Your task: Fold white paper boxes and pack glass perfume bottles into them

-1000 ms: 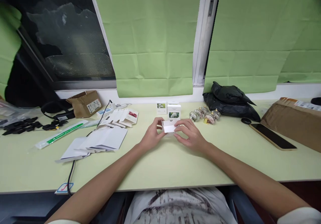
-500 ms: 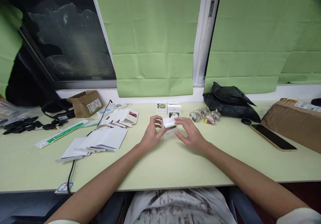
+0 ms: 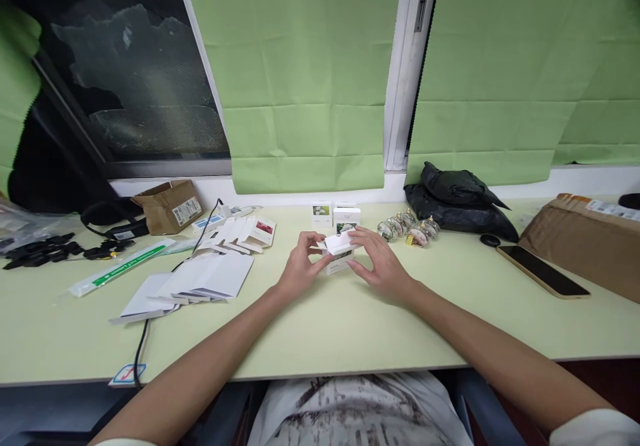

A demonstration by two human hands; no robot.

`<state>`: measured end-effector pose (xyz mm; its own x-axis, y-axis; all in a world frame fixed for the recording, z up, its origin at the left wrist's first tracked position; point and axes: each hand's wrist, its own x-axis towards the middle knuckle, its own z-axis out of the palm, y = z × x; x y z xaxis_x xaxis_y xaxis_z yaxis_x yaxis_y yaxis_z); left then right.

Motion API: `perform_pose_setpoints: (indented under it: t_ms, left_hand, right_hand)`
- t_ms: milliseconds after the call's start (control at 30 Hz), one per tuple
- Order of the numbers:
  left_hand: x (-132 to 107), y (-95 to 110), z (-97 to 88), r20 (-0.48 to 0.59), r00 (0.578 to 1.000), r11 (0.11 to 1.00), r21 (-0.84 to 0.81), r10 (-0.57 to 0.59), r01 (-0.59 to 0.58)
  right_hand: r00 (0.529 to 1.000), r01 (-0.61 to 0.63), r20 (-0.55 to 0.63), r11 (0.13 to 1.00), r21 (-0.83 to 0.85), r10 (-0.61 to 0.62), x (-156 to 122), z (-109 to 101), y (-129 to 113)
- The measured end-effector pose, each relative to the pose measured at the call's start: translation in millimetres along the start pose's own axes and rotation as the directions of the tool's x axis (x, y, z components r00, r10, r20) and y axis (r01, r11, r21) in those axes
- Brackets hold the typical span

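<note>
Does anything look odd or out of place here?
The black cable does: it passes under the flat white cartons and over the table's front edge, where it might get snagged.

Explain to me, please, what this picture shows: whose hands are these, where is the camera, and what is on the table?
No machine is here. A person works bare-handed, and a camera worn on the head looks forward and down. The left hand and right hand hold a small white box between them. Behind it on the table stand other white boxes. To the left lie flat white cartons and an open brown box; to the right, shiny round objects, black plastic bags, a phone and a brown package.
</note>
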<state>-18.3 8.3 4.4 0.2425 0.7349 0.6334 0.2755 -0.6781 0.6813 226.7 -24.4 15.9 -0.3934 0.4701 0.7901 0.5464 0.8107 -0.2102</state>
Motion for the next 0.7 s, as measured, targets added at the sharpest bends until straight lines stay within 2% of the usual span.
perform_pose_setpoints:
  t_ms: [100,233,367,533,700]
  left_hand:
    - [-2,-1,0.0,0.013,0.997,0.994,0.08,0.079,-0.08]
    - [-6,1,0.0,0.083,0.979,0.965,0.172,0.187,-0.199]
    - [-9,6,0.5,0.15,0.955,0.932,0.224,0.257,-0.287]
    - [-12,7,1.5,0.201,0.937,0.901,0.275,0.287,-0.335]
    - [-13,7,2.3,0.176,0.937,0.888,0.304,0.302,-0.344]
  right_hand:
    - [1.0,-0.022,-0.012,0.999,0.024,0.023,-1,-2,-1]
    - [0.998,-0.028,-0.057,0.997,0.069,0.032,-3,-5,0]
    - [0.988,0.087,-0.134,0.991,0.098,-0.074,-4,-4,5]
    - [0.96,0.22,-0.196,0.971,0.088,-0.2,-7,-4,10]
    - [0.971,0.188,-0.172,0.977,0.101,-0.169,-5,-8,7]
